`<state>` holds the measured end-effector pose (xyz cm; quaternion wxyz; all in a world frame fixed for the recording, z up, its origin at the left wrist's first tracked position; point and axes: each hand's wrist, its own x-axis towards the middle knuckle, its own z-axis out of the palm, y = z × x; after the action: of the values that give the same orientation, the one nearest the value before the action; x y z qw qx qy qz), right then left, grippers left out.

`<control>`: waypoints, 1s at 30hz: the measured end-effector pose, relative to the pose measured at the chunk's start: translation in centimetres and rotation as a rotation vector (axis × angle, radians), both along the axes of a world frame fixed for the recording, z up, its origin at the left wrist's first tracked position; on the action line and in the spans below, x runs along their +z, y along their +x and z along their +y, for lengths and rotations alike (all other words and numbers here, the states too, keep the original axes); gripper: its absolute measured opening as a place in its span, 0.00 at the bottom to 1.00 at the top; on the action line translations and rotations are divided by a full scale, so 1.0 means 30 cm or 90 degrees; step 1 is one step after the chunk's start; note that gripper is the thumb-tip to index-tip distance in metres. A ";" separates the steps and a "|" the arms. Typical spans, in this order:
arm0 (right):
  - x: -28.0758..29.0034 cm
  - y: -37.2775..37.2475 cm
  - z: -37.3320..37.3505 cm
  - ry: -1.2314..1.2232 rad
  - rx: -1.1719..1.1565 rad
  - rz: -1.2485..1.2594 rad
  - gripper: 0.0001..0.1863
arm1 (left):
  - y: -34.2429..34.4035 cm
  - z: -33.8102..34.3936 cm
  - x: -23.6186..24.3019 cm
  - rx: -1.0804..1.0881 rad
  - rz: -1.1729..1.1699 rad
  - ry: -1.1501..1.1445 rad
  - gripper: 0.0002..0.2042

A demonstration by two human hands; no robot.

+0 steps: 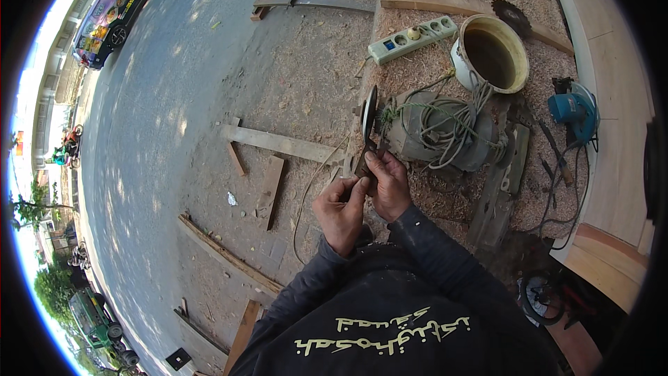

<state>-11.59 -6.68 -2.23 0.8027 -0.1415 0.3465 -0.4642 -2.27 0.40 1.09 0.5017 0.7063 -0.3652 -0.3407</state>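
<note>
A thin round grinding disc [369, 115] is seen nearly edge-on at the left end of a dusty electric motor [406, 141]. Just below the disc, a small dark flat piece [362, 166] is held between my fingertips, its upper end near or against the disc's lower edge. My right hand [390, 184] pinches it from the right, thumb on top. My left hand [339, 210] comes from the left, with thumb and fingertips closed at its lower end. The fingers hide much of the piece, and its exact kind cannot be made out.
Coiled cable [445, 115] lies over the motor. Beyond it stand a bucket of brownish liquid [490, 56], a power strip [412, 40] and a toothed saw blade [511, 17] on sawdust. A blue power saw [572, 110] sits right; wooden boards [271, 191] lie left, beside the road.
</note>
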 end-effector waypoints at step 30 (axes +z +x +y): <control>-0.257 0.014 -0.099 0.044 -0.064 -0.068 0.11 | -0.011 -0.190 -0.018 -0.029 -0.104 0.045 0.11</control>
<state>-11.18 -9.67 -9.96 0.8002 -0.0712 0.3256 -0.4986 -2.59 -5.29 0.55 0.4373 0.7404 -0.4087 -0.3060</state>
